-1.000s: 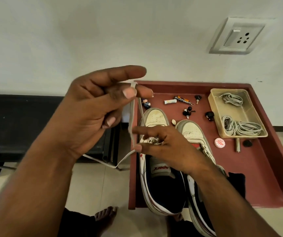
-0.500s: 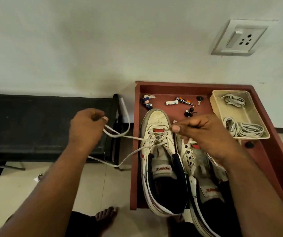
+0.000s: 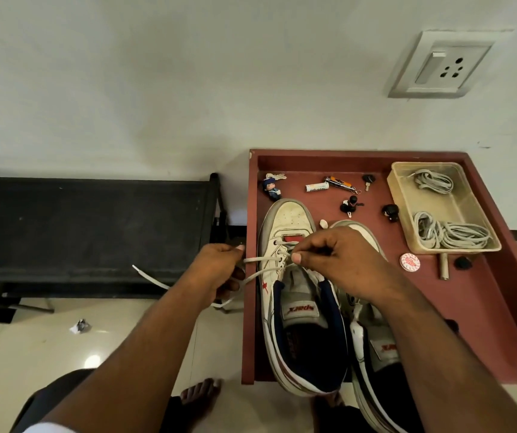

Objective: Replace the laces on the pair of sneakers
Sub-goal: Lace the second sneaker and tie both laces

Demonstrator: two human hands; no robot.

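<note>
Two white and navy sneakers lie side by side on a red-brown tray table [image 3: 500, 307], toes towards the wall. The left sneaker [image 3: 294, 276] has a white lace [image 3: 260, 260] threaded through its lower eyelets. My left hand [image 3: 219, 273] sits just left of the shoe, closed on the lace, whose free end trails left over the floor. My right hand [image 3: 341, 260] rests over the laced area, thumb and finger pinching the lace at the eyelets. It hides much of the right sneaker [image 3: 372, 354].
A clear plastic box [image 3: 407, 220] with coiled grey-white laces stands at the tray's back right. Small figurines, a battery, keys and a round tin lie scattered on the tray. A black bench [image 3: 88, 226] stands to the left. A wall socket [image 3: 444, 67] is above.
Both hands have come down from in front of the camera to the left sneaker. My left hand moved in close to the shoe's side and my right hand settled onto the eyelets.
</note>
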